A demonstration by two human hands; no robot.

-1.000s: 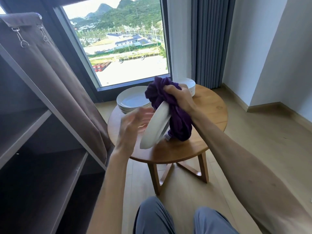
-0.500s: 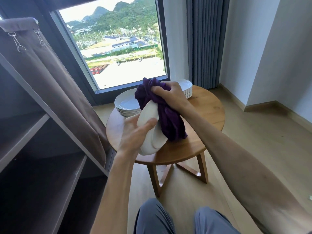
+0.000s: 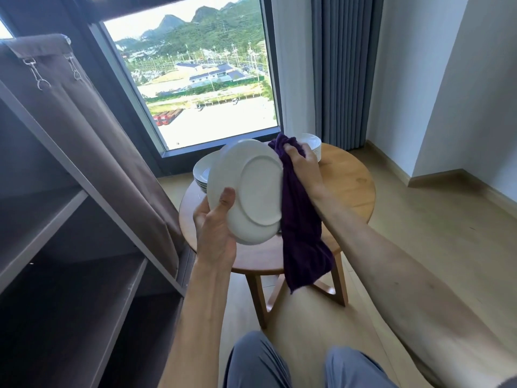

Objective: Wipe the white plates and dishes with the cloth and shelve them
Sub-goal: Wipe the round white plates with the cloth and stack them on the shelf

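White plate point(image 3: 249, 191) was tipped up above the round wooden table point(image 3: 347, 189), smooth back with ring foot facing the camera | left hand point(image 3: 215, 231) gripped its lower rim, thumb on the back | right hand point(image 3: 300, 166) pinched the purple cloth point(image 3: 302, 231) against its right edge | two more plate stacks point(image 3: 201, 172) sat on the table.

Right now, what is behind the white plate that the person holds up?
Behind the plate a purple cloth hangs, and a plate stack peeks out. The plate's front face is hidden.
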